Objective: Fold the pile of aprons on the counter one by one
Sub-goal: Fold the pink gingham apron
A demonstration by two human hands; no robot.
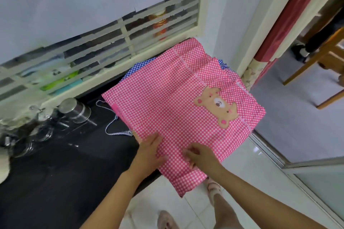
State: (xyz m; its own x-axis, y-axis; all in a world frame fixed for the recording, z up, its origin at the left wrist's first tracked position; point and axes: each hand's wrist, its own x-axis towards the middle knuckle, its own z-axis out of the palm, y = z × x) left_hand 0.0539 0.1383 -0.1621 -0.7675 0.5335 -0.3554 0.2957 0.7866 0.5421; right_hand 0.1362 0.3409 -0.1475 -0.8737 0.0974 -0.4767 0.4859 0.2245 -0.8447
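Pink gingham apron (167,102), soft bear patch (216,107), left hand (149,148) flat, right hand (198,155) pinching it

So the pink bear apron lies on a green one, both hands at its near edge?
No: the head view shows the blue apron underneath, not green. The left hand and right hand are at the near edge of the pink apron.

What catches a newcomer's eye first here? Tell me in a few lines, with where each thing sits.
A pink checked apron spread over the right end of the black counter dominates, a brown bear patch on its right side. The left hand and right hand rest on its near part. A blue checked apron peeks out beneath its far edge.
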